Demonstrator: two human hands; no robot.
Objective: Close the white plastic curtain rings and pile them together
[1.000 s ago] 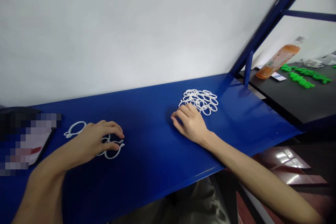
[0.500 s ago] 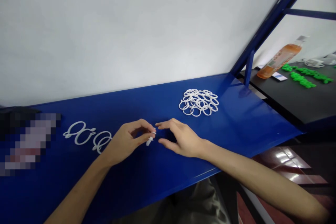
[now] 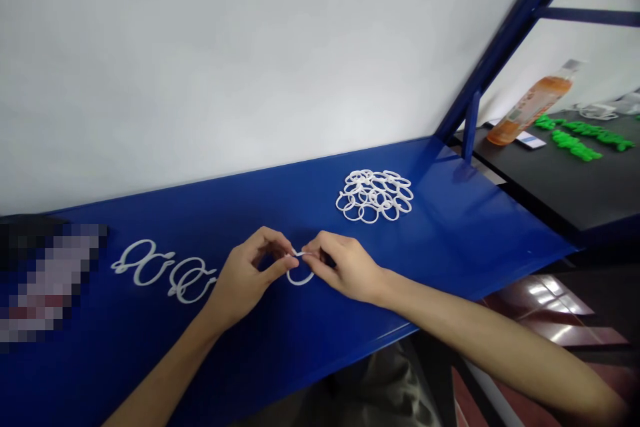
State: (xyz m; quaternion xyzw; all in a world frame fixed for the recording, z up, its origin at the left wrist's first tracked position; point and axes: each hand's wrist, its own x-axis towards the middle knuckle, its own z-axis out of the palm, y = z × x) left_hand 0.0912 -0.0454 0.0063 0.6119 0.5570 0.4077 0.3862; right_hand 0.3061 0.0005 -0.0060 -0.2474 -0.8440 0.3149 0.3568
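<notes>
Between my two hands is a white plastic ring [image 3: 300, 283], its loop hanging below the fingertips. My left hand [image 3: 255, 265] pinches its upper left part between thumb and forefinger. On the other side my right hand [image 3: 345, 263] is closed on its upper right part; the fingers hide the ends there. To the left of my left hand lie several loose white rings [image 3: 193, 280] with small tabs, partly overlapping. Beyond my right hand, a flat pile of white rings [image 3: 374, 197] rests on the blue table [image 3: 280, 193].
A pale wall rises behind the table. Dark cloth [image 3: 30, 240] and a blurred-out item [image 3: 60, 283] lie at the left. On a black table [image 3: 560, 180] at right are a tilted orange bottle [image 3: 533, 107], a phone [image 3: 531, 140] and green clusters [image 3: 575, 145]. A blue post [image 3: 470, 127] stands between.
My right hand has moved in from an open pose and now grips the ring with my left. The ring has turned, so its loop shows below the fingers. The view has shifted slightly.
</notes>
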